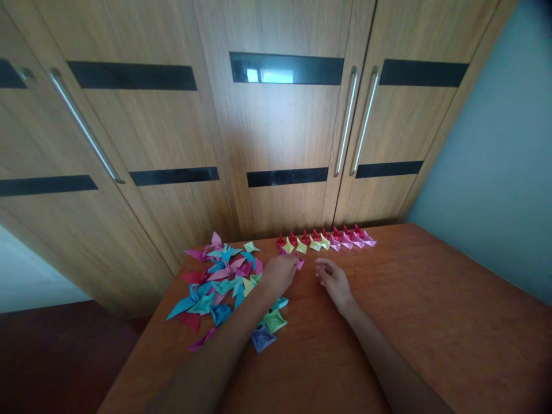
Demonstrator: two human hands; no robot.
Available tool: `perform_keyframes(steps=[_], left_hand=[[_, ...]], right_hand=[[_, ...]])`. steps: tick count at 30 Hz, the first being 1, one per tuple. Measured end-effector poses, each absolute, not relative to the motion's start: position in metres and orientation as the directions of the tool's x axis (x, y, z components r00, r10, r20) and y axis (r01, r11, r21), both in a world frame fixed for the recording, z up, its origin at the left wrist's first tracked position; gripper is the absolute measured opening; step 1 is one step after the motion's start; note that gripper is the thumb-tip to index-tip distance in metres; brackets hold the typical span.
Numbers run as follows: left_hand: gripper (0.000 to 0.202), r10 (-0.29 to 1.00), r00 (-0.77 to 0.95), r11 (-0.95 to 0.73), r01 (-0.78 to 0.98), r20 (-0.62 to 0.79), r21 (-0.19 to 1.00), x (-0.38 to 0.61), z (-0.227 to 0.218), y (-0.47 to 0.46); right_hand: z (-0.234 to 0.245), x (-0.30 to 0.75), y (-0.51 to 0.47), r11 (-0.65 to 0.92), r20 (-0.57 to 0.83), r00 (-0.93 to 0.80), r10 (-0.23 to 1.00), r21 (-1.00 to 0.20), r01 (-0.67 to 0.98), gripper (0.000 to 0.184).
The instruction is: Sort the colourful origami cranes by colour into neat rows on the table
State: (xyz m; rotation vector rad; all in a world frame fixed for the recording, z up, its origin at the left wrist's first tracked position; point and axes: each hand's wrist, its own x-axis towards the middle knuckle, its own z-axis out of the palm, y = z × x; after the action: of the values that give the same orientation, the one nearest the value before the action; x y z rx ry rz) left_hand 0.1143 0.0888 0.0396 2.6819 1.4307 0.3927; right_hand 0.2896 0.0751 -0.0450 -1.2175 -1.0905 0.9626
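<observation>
My left hand point(279, 273) is closed on a magenta origami crane point(300, 263), partly hidden by the fingers, just in front of a row of folded paper cranes. To its right, my right hand point(335, 283) rests low over the table with loosely bent fingers apart and nothing visible in them. The row has red cranes point(336, 233) at the back, with yellow cranes point(301, 246) and pink cranes point(347, 241) before them. Under and left of my left forearm lies a loose pile of cranes, among them a blue crane point(220, 313), a green crane point(275, 321) and a purple crane point(263, 338).
The reddish-brown wooden table point(414, 322) stands against a wooden wardrobe point(284, 126) with metal handles point(345, 122) and dark strips. A pale blue wall point(495, 190) borders the table on the right. Dark floor point(56, 356) shows beyond its left edge.
</observation>
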Motion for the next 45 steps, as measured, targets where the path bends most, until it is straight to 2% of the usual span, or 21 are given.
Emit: perform_keyframes(steps=[8,18,26,32,36,42,45], left_hand=[[0.028,0.856,0.509,-0.514,0.856,0.085,0.048,0.139,0.028,0.110],[0.027,0.866,0.493,-0.497,0.867,0.080,0.031,0.143,0.026,0.117],[0.025,0.865,0.482,-0.494,0.867,0.136,0.072,0.131,0.039,0.103],[0.022,0.851,0.485,-0.511,0.853,0.202,0.105,0.078,0.057,0.066],[0.023,0.822,0.478,-0.541,0.826,0.309,0.160,0.023,0.063,0.034],[0.025,0.894,0.313,-0.408,0.865,0.320,0.293,-0.050,0.056,-0.012],[0.024,0.917,0.295,-0.378,0.859,0.268,0.346,-0.074,0.048,-0.032]], right_hand=[[-0.052,0.290,0.079,0.145,0.179,0.197,0.964,-0.973,0.178,0.032],[-0.048,0.290,0.077,0.144,0.182,0.162,0.970,-0.965,0.220,0.029],[-0.050,0.291,0.078,0.142,0.177,0.149,0.973,-0.965,0.219,0.028],[-0.048,0.289,0.074,0.156,0.187,0.136,0.973,-0.964,0.214,0.028],[-0.049,0.289,0.073,0.147,0.176,0.134,0.975,-0.969,0.201,0.028],[-0.056,0.292,0.076,0.132,0.160,0.122,0.979,-0.968,0.214,0.028],[-0.058,0.293,0.077,0.143,0.175,0.122,0.977,-0.962,0.234,0.027]])
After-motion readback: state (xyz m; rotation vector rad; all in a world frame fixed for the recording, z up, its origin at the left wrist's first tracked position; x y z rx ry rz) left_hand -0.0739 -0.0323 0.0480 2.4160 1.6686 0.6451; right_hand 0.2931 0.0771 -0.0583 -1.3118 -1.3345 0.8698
